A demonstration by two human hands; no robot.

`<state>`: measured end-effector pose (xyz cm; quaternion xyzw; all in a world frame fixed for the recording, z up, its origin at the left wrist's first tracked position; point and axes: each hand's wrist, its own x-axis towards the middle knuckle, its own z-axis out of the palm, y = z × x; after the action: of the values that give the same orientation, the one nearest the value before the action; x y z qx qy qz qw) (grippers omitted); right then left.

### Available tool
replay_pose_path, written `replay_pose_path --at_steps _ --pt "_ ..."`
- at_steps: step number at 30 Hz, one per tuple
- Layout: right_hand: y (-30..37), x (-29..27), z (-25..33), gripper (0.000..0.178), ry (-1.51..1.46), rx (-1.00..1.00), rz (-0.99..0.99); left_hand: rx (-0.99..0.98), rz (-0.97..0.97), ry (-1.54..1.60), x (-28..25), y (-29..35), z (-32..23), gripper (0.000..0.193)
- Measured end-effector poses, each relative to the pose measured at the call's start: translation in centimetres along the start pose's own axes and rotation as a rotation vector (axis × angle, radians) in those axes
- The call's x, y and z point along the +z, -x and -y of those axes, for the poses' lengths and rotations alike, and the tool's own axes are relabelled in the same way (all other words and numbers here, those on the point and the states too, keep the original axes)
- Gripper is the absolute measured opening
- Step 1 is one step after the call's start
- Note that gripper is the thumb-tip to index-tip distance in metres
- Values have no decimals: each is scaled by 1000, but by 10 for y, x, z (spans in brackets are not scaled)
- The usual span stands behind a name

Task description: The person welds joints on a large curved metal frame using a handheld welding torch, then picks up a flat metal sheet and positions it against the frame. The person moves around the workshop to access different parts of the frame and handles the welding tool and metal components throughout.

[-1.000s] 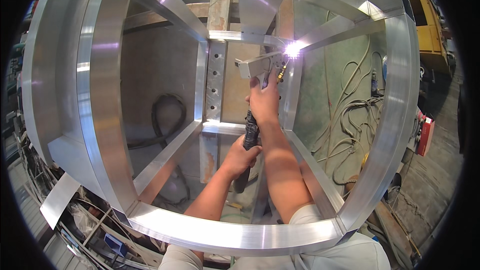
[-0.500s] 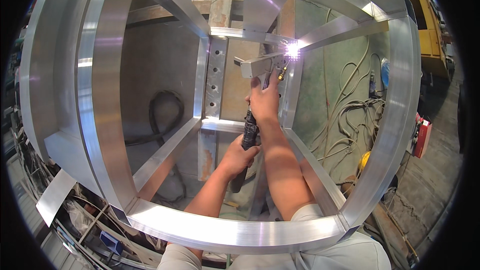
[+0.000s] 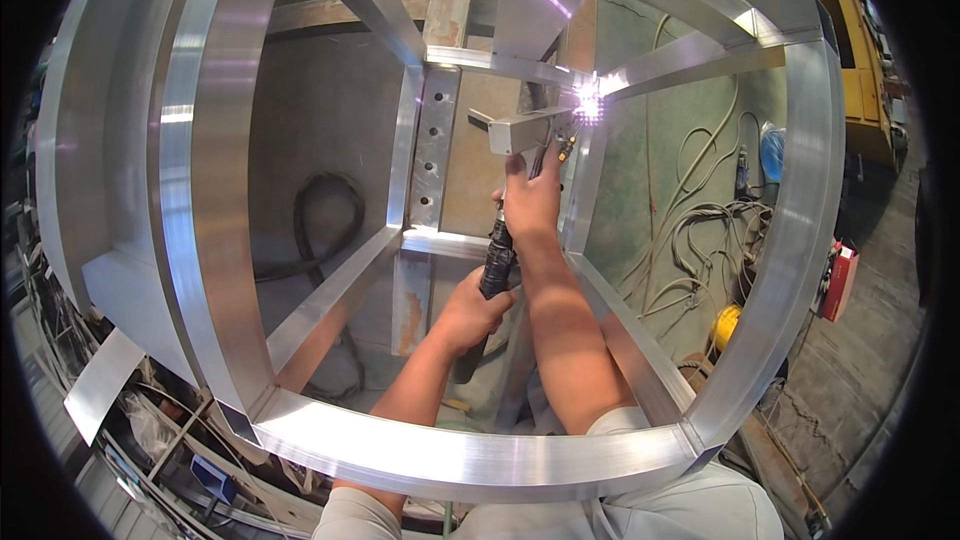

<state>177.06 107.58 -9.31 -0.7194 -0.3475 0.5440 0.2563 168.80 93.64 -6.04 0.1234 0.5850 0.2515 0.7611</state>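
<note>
Both bare hands are inside a shiny metal frame (image 3: 480, 452) of square tubes. My left hand (image 3: 470, 315) wraps the black-taped lower handle of a welding torch (image 3: 497, 262). Higher up, my right hand (image 3: 531, 202) is closed round the torch's front part, close to a brass-coloured fitting (image 3: 567, 148). A bright violet-white welding arc (image 3: 588, 100) burns at an inner corner of the frame, where tubes meet; its glare hides the torch tip and the joint. Just above my right hand, a pale metal box-shaped piece (image 3: 522, 134) covers part of the torch.
Tubes surround my forearms, with the near bar crossing over them. A black hose (image 3: 330, 225) loops at left. Tangled cables (image 3: 700, 230) and a yellow round object (image 3: 726, 326) lie on the floor at right. Beyond stand a red box (image 3: 840, 282) and yellow machine (image 3: 850, 60).
The view has shifted slightly. The arc still burns at the same corner, and both hands keep their grip on the torch with little visible movement.
</note>
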Motion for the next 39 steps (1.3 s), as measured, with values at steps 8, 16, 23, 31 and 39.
replay_pose_path --at_steps 8,16,23,31,39 --pt "6 -1 1 79 10 45 5 -14 7 0 -1 4 1 17" --pt "12 2 -3 62 -106 -15 -10 -5 -9 -57 -4 5 10 19" --pt "11 3 -14 57 -176 -27 5 12 -21 -100 -8 5 21 19" --pt "20 2 -14 57 -205 -52 6 -3 -18 -68 -9 10 23 17" --pt "24 2 -23 58 -237 -98 17 -18 -46 -113 -6 17 21 16"
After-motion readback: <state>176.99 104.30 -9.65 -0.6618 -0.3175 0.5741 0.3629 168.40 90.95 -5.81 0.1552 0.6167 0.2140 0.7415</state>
